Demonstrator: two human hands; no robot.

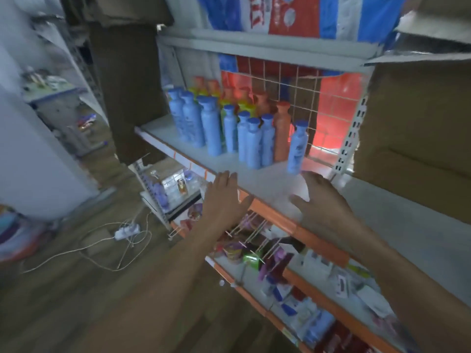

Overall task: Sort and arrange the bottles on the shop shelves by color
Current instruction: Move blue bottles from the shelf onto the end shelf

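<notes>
Several blue bottles (211,126) stand in a group on the white shelf (270,184), with one blue bottle (297,147) apart at the right. Orange bottles (282,131) and yellow-green bottles (244,105) stand behind them, near the wire grid back. My left hand (224,197) hovers at the shelf's front edge, fingers straight, holding nothing. My right hand (321,202) is spread over the shelf's bare front part, below the lone blue bottle, also holding nothing.
A big cardboard box (418,118) fills the shelf's right end and another box (127,85) stands at the left. Lower shelves (305,284) hold small packets on hooks. A power strip with cables (126,230) lies on the wooden floor.
</notes>
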